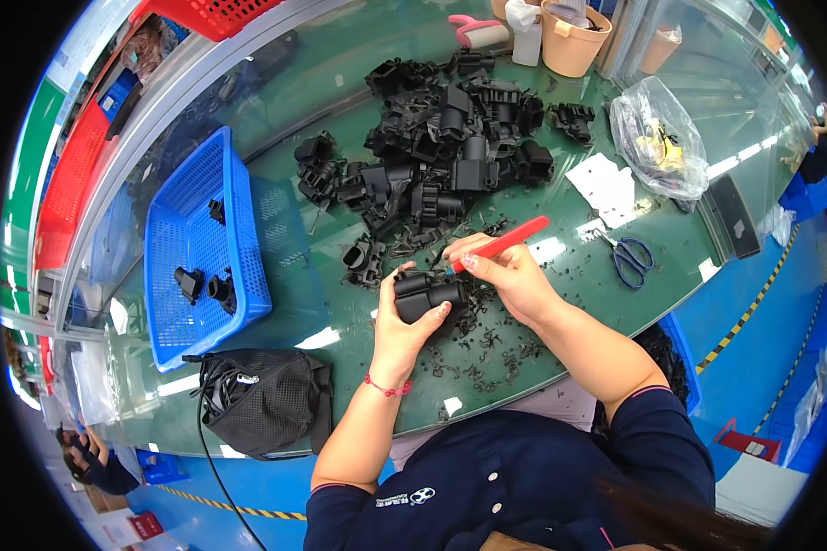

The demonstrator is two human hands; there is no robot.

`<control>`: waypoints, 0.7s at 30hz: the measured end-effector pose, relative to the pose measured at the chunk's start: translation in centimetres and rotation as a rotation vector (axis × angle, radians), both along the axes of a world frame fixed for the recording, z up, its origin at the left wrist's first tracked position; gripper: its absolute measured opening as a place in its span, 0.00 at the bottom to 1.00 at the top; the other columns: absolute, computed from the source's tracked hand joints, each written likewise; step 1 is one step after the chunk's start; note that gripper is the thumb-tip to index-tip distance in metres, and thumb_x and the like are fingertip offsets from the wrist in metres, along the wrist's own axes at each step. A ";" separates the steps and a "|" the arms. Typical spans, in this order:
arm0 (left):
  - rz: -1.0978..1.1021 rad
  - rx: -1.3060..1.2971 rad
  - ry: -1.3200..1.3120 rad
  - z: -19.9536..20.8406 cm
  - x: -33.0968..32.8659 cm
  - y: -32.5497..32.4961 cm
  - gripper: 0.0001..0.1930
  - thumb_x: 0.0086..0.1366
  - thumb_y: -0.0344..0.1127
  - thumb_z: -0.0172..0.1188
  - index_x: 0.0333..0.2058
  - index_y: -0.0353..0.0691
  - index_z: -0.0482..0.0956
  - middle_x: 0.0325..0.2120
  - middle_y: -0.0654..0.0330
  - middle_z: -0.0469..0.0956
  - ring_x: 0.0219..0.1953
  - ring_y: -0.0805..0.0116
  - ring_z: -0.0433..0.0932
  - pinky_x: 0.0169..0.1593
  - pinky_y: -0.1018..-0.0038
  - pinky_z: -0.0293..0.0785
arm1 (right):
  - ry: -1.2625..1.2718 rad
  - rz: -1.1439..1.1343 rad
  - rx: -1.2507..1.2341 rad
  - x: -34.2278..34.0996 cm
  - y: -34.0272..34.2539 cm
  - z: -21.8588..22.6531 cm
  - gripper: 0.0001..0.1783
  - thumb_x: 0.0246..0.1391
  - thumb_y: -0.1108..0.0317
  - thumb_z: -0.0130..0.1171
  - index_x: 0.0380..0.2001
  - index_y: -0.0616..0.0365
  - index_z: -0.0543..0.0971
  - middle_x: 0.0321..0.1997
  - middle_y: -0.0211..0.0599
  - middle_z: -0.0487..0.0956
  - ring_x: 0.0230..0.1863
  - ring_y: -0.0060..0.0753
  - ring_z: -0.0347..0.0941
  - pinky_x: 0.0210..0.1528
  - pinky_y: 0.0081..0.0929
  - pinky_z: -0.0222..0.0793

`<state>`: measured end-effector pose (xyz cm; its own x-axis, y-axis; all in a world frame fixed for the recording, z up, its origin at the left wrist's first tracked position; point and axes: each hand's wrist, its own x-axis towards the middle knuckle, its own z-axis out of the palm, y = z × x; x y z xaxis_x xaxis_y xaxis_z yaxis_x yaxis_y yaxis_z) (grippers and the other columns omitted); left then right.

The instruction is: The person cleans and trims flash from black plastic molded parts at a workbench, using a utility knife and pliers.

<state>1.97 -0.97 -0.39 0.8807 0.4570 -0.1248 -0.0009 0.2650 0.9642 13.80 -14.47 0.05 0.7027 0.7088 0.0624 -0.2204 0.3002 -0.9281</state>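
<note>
My left hand (402,329) grips a black moulded plastic part (429,294) just above the green table (340,110). My right hand (505,271) holds a red-handled trimming knife (501,243) with its tip against the part's upper right edge. A large pile of similar black plastic parts (441,138) lies beyond the hands. Small black plastic trimmings (482,354) are scattered on the table below and around the hands.
A blue mesh basket (202,253) with a few black parts sits at left. A black mesh bag (262,399) lies at the near edge. Blue-handled scissors (627,257), a clear plastic bag (657,138), white paper (605,184) and a tan bucket (570,41) lie right and far. Red baskets (73,184) stand far left.
</note>
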 end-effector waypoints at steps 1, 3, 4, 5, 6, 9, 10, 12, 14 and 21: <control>-0.060 0.125 0.038 -0.5 -0.1 0.3 0.36 0.49 0.29 0.69 0.54 0.40 0.58 0.40 0.59 0.70 0.42 0.71 0.72 0.47 0.76 0.71 | 0.001 0.000 0.001 -0.1 0.0 0.1 0.09 0.54 0.68 0.56 0.36 0.62 0.79 0.44 0.36 0.75 0.48 0.27 0.70 0.53 0.28 0.64; -0.056 0.213 0.056 -0.6 -0.1 0.3 0.37 0.47 0.31 0.71 0.54 0.39 0.58 0.41 0.58 0.70 0.43 0.71 0.71 0.47 0.75 0.71 | -0.048 0.009 -0.010 -0.4 0.2 0.2 0.09 0.53 0.68 0.57 0.36 0.62 0.80 0.43 0.36 0.75 0.47 0.28 0.70 0.52 0.28 0.64; -0.055 0.199 0.054 -0.3 -0.1 0.1 0.37 0.46 0.31 0.71 0.53 0.39 0.58 0.42 0.58 0.70 0.43 0.71 0.71 0.48 0.74 0.70 | -0.027 0.007 -0.031 -0.5 0.2 0.2 0.10 0.53 0.68 0.57 0.36 0.62 0.80 0.43 0.36 0.76 0.47 0.28 0.70 0.51 0.28 0.65; -0.055 0.184 0.052 -0.2 -0.1 -0.1 0.37 0.46 0.31 0.71 0.53 0.39 0.58 0.42 0.58 0.70 0.43 0.70 0.71 0.48 0.74 0.70 | -0.026 0.005 -0.032 -0.5 0.2 0.2 0.10 0.53 0.68 0.57 0.36 0.62 0.80 0.43 0.36 0.76 0.47 0.28 0.70 0.51 0.28 0.65; -0.055 0.185 0.052 -0.2 -0.1 -0.1 0.37 0.46 0.31 0.71 0.53 0.39 0.58 0.42 0.58 0.70 0.43 0.70 0.71 0.48 0.74 0.70 | -0.030 0.014 -0.038 -0.5 0.2 0.1 0.10 0.53 0.68 0.57 0.36 0.62 0.80 0.42 0.35 0.76 0.46 0.28 0.70 0.50 0.28 0.66; -0.065 0.182 0.052 -0.2 -0.1 -0.2 0.37 0.46 0.30 0.71 0.52 0.39 0.58 0.42 0.57 0.69 0.43 0.70 0.71 0.48 0.74 0.70 | -0.028 0.022 -0.048 -0.5 0.3 0.2 0.09 0.53 0.69 0.57 0.36 0.62 0.80 0.41 0.35 0.76 0.45 0.27 0.71 0.49 0.26 0.66; -0.068 0.178 0.047 -0.1 -0.1 -0.2 0.37 0.46 0.30 0.70 0.52 0.39 0.58 0.42 0.57 0.69 0.43 0.70 0.71 0.48 0.74 0.70 | -0.021 0.023 -0.051 -0.6 0.3 0.2 0.09 0.53 0.69 0.57 0.36 0.62 0.80 0.41 0.34 0.76 0.44 0.26 0.71 0.48 0.26 0.67; -0.071 0.174 0.041 -0.1 -0.1 -0.2 0.37 0.46 0.30 0.70 0.53 0.39 0.58 0.43 0.57 0.69 0.43 0.70 0.71 0.48 0.74 0.70 | -0.022 0.024 -0.049 -0.6 0.3 0.1 0.09 0.53 0.69 0.57 0.36 0.62 0.80 0.41 0.34 0.76 0.43 0.26 0.71 0.48 0.25 0.67; -0.079 0.194 0.029 0.0 -0.2 -0.3 0.37 0.46 0.30 0.70 0.53 0.39 0.58 0.43 0.57 0.69 0.44 0.69 0.71 0.48 0.74 0.70 | -0.022 0.025 -0.048 -0.5 0.3 0.0 0.09 0.53 0.70 0.57 0.36 0.62 0.80 0.41 0.34 0.76 0.43 0.26 0.72 0.47 0.25 0.67; -0.105 0.250 0.031 0.0 -0.4 -0.5 0.39 0.47 0.31 0.70 0.55 0.40 0.55 0.43 0.56 0.68 0.44 0.68 0.71 0.48 0.73 0.71 | -0.036 0.083 -0.147 -1.0 0.3 0.3 0.10 0.54 0.67 0.56 0.36 0.60 0.80 0.40 0.35 0.78 0.45 0.27 0.72 0.52 0.31 0.63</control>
